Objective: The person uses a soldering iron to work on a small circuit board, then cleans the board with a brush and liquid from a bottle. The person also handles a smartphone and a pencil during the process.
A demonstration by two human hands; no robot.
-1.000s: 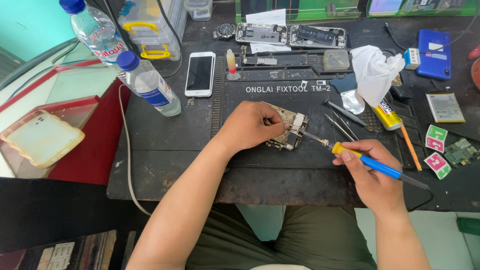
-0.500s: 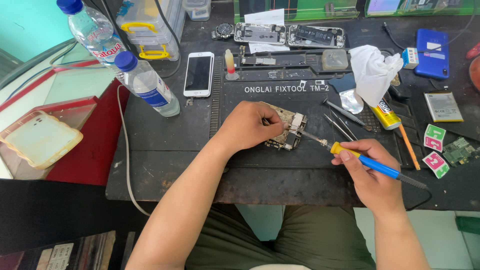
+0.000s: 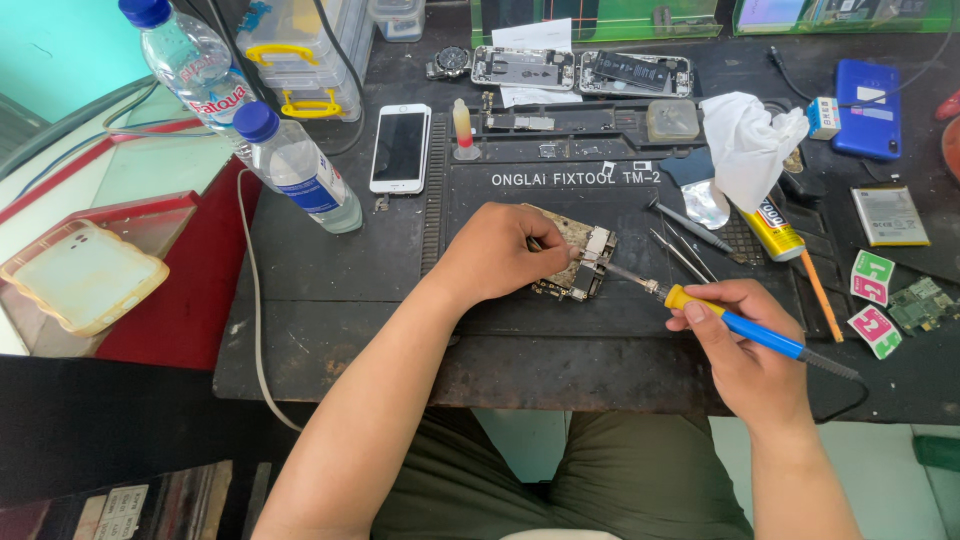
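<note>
centrally, on the dark work mat, a small circuit board is pinned down by the left hand, whose fingers are curled closed over the board's left part so that only its right half is seen. the board's long axis runs from upper left to lower right, roughly along the mat's front edge but tilted. a soldering iron with a yellow collar and blue handle is gripped pen-style by the right hand, fingers closed around the handle. its long axis is laid diagonally, the cord end toward the lower right and the metal tip pointed up and left, where the right edge of the board is met. just beyond the iron, tweezers and a yellow glue tube are laid on the mat. a white phone is set face up at the mat's far left, beside two plastic water bottles. a crumpled white tissue is seen farther right.
</note>
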